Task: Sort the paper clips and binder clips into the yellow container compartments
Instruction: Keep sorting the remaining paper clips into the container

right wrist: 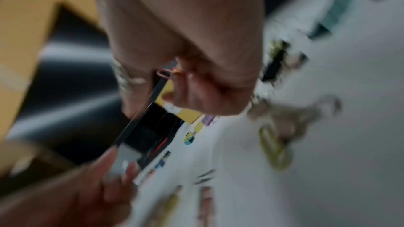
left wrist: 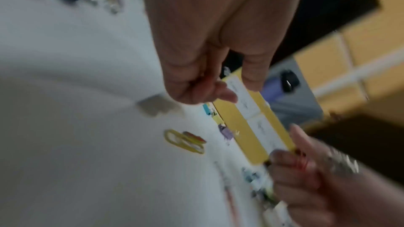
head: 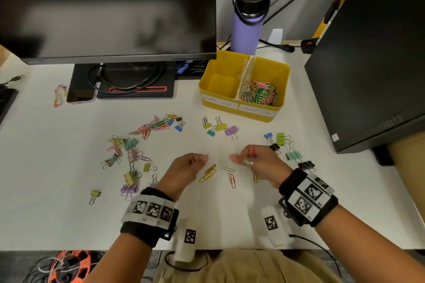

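The right hand is curled shut around a few paper clips; a red one pokes out between the fingers, and the right wrist view shows a pink loop there too. The left hand is also curled, and something thin seems pinched in it, but what it is cannot be told.

The yellow container sits at about 1 o'clock from the hands, well apart from them. Its right part already holds a pile of paper clips. Its left part, the one labelled for binder clips, looks bare.

More loose paper clips lie on the white table between the hands, with others at 10 o'clock. Binder clips sit at 12 o'clock, and more are at 9 and 3 o'clock.

To do this step well, the person should probably keep the fist snug so no clip slips out. Then the hand should travel up to 1 o'clock and stop right over the right part, past the middle wall. Opening low inside the box would likely stop clips bouncing into the wrong side.
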The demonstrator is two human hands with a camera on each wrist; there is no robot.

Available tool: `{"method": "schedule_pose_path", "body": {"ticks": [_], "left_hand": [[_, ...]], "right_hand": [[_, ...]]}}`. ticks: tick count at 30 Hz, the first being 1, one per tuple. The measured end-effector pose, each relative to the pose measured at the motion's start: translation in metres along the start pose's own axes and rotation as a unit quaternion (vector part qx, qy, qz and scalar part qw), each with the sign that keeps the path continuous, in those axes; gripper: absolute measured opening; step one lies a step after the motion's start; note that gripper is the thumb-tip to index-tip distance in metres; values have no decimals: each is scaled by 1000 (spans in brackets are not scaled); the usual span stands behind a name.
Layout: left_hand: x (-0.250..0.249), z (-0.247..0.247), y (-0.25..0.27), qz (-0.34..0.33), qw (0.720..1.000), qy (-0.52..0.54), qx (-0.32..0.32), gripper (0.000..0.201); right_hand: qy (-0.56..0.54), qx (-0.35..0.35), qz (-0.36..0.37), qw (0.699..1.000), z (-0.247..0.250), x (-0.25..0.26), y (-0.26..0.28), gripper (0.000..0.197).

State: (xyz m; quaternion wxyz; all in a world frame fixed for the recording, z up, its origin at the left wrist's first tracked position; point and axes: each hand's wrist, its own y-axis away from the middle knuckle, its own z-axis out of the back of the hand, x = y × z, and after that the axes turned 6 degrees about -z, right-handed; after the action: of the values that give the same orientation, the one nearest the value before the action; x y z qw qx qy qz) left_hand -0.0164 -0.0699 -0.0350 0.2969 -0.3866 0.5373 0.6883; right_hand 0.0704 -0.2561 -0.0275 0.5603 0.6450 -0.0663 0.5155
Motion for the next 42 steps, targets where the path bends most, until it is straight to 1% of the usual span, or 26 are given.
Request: {"method": "schedule_pose_path", "body": {"ticks": [1,2,3,4,6,8,10,11,15,18,19,20,21,23,24,25,26,27,28,30,33,35,36,38,40,42], "left_hand": [[2,-2,-1,-62,987,-149,-23,13],[5,-5,-2,-110,958,-262,-32,20],[8,-8,-2,-130,932,-337,-25,28],[10,-11,-3,-133,914,-383,-12,36],[12,-19,-4,-124,896,-426,0,39],[12,-26,-6,-119,887,-446,2,32],[13,-32,-6,-108,866,-488,14,28],[15,-34,-6,-106,853,-511,21,28],[20,-36,-7,-108,820,-561,29,28],[22,-37,-3,-127,786,-604,30,27],[22,-37,-2,-134,775,-617,29,28],[24,-37,-1,-141,765,-627,30,28],[25,-38,1,-146,756,-637,32,29],[25,-39,3,-155,747,-645,36,29],[25,-38,3,-160,751,-640,39,28],[26,-36,3,-162,762,-625,40,27],[26,-34,2,-161,782,-601,38,25],[26,-31,1,-153,809,-566,33,24],[25,-28,0,-144,838,-526,28,22],[24,-21,-2,-146,886,-440,20,14],[23,-12,-5,-137,942,-304,40,32],[24,-8,-7,-112,975,-178,66,31],[23,-6,-7,-97,985,-113,82,27],[20,-6,-5,-68,991,-1,119,17],[18,-6,-4,-48,982,86,160,10],[18,-6,-3,-40,968,141,205,7]], "right_hand": [[113,-41,32,992,-1,-4,0,30],[211,-65,54,974,-3,-7,1,31],[288,-73,63,953,-7,-10,3,36],[340,-71,66,935,-12,-11,6,43],[396,-71,79,912,-22,-11,7,46],[424,-79,108,896,-30,-8,5,31],[432,-71,120,891,-34,-5,2,15],[438,-61,120,889,-35,-5,1,12],[481,7,114,869,-41,-9,-5,21],[522,16,140,841,-42,-19,-5,26],[524,14,152,838,-42,-21,-4,26],[510,14,165,844,-39,-23,-3,25],[481,22,171,860,-36,-23,-2,23],[392,39,168,904,-25,-22,-1,21],[341,36,158,926,-19,-21,-1,19],[280,31,137,950,-11,-20,0,14],[207,32,107,972,-4,-19,3,10],[123,46,78,988,4,-17,7,10],[38,69,61,995,11,-18,9,13],[-87,114,35,989,23,-20,12,22],[-194,149,4,970,32,-26,11,18],[-257,160,-10,953,34,-30,8,21],[-286,161,-14,944,35,-33,7,28],[-324,162,-12,932,36,-37,6,42],[-338,174,4,925,38,-39,7,46],[-352,193,24,916,40,-39,8,45]]}}
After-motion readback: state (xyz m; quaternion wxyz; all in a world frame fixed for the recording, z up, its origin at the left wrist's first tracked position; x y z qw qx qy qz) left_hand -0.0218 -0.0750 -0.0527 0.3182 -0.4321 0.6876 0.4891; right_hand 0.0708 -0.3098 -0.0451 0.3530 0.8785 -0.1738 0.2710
